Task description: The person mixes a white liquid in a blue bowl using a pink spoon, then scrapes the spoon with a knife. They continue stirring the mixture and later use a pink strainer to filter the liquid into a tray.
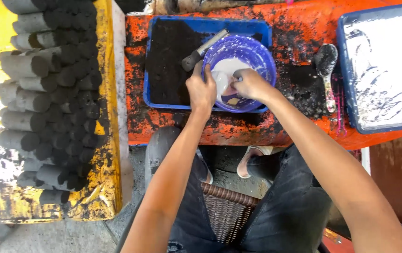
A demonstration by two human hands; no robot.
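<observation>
The left hand (201, 90) grips the near-left rim of a round blue-violet plastic bowl (257, 56), its fingers curled over the edge and pressed together against the wall. The right hand (251, 84) reaches down inside the bowl, fingers bent and closed on something small at the bottom; what they pinch is hidden under a smooth, glossy white paste (224, 75) that coats the bowl's inside in smears. The bowl sits at the right end of a shallow rectangular blue tray (152, 61), whose floor is covered with dark, crumbly, soil-like powder. A tool with a pale grey shaft and a dark handle (201, 50) lies slanted in the tray, just beside the bowl's left rim. The tray rests on an orange surface (299, 28), its paint scuffed and blackened with powder. To the right of the bowl lies a spoon (326, 65), its head caked in black grit, and beyond it a second blue tray (383, 70) lined with a streaky white film. On the left, a worn yellow stand (102, 140) carries rows of stacked dark grey cylinders (46, 84), matte and rough, their round ends facing right. Below, the person's dark jeans (285, 211) and a woven wicker seat (224, 211) show.
</observation>
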